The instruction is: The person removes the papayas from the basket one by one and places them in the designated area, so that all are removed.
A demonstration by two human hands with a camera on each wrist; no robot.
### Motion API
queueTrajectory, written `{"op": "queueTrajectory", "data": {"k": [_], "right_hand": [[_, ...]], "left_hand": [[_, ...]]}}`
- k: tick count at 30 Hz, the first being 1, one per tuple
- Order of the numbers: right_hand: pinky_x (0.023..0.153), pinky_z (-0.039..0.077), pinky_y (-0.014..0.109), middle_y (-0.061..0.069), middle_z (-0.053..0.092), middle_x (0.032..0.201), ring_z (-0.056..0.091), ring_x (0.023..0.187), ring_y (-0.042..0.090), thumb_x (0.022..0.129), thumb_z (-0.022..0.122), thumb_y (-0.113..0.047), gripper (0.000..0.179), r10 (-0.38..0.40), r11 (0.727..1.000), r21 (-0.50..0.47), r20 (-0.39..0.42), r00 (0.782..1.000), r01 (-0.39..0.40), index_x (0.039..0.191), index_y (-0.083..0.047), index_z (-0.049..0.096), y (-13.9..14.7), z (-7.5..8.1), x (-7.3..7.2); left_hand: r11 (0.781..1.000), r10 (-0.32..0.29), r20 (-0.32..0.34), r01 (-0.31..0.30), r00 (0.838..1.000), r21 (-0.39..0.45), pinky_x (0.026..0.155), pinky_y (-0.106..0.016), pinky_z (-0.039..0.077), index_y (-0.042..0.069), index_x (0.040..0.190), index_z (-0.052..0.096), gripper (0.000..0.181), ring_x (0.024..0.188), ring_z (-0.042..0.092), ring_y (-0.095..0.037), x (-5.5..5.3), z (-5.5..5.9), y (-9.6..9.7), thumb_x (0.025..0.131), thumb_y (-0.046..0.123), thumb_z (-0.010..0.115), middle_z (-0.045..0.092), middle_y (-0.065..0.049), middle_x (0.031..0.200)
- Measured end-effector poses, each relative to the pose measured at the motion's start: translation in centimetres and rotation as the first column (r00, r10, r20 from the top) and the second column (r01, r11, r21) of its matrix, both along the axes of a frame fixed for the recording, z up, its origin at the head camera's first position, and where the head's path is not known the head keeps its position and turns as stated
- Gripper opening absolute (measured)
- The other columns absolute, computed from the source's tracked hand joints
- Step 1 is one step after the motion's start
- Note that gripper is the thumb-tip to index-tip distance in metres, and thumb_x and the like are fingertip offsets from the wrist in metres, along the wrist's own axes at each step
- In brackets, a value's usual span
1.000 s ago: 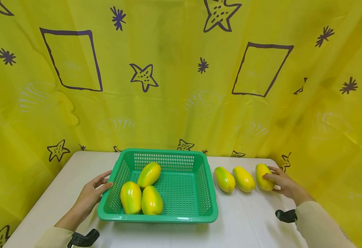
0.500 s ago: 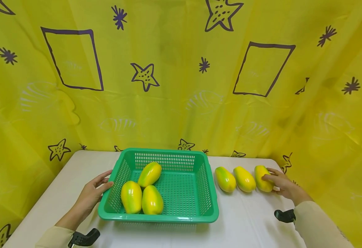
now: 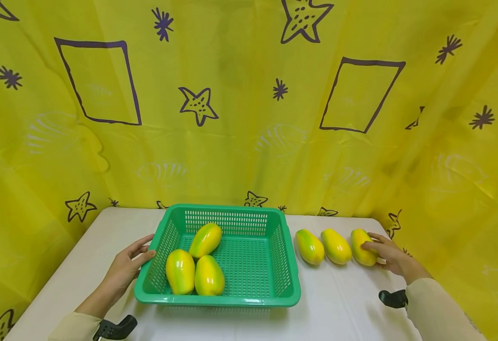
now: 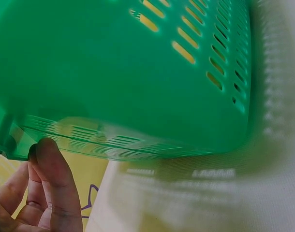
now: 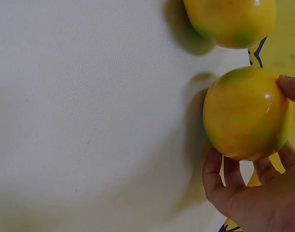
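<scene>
In the head view my left hand [image 3: 125, 265] holds the left rim of a green plastic basket [image 3: 231, 300], thumb and fingers at its edge. The left wrist view shows curled fingers [image 4: 55, 188] right at the rim of the basket [image 4: 138, 72]. Three yellow-green mangoes lie in its left half, one mango [image 3: 206, 240] behind the other two. To the right of the basket my right hand [image 3: 395, 258] grips the rightmost mango [image 3: 361, 247]. Up close, the thumb is on one side of that mango [image 5: 246, 113] and the fingers are on the other.
Between the basket and the gripped mango, two more lie side by side: a left mango [image 3: 310, 247] and a middle mango [image 3: 336, 246]. Everything stands on a white-covered table [image 3: 330, 303]. A yellow patterned curtain [image 3: 240, 156] hangs behind it and on both sides.
The rightmost mango has shifted slightly towards the front, with my right hand on it. My left hand, the basket and the other mangoes stay put.
</scene>
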State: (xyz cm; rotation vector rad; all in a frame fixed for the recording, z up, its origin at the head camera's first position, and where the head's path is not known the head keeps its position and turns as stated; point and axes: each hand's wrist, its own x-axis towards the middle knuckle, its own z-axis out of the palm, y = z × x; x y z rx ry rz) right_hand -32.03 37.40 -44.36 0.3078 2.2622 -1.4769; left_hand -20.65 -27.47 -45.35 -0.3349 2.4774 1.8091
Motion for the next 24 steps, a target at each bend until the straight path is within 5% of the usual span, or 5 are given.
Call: {"op": "queueTrajectory", "data": {"k": [24], "right_hand": [[0.113,0.026,0.062,0.038,-0.002,0.153,0.014,0.138,0.055,0.098,0.057,-0.031,0.088,0.023,0.999,0.031,0.008,1.000,-0.024,0.154,0.002,-0.003,0.39,0.06,-0.09]], "left_hand": [[1.000,0.001,-0.003,-0.001,1.000,-0.001,0.073,-0.024,0.056,0.009,0.153,0.033,0.065,0.087,0.059,-0.006,0.03,-0.16,-0.05,0.098,0.029,0.061,0.047,-0.021,0.135]]}}
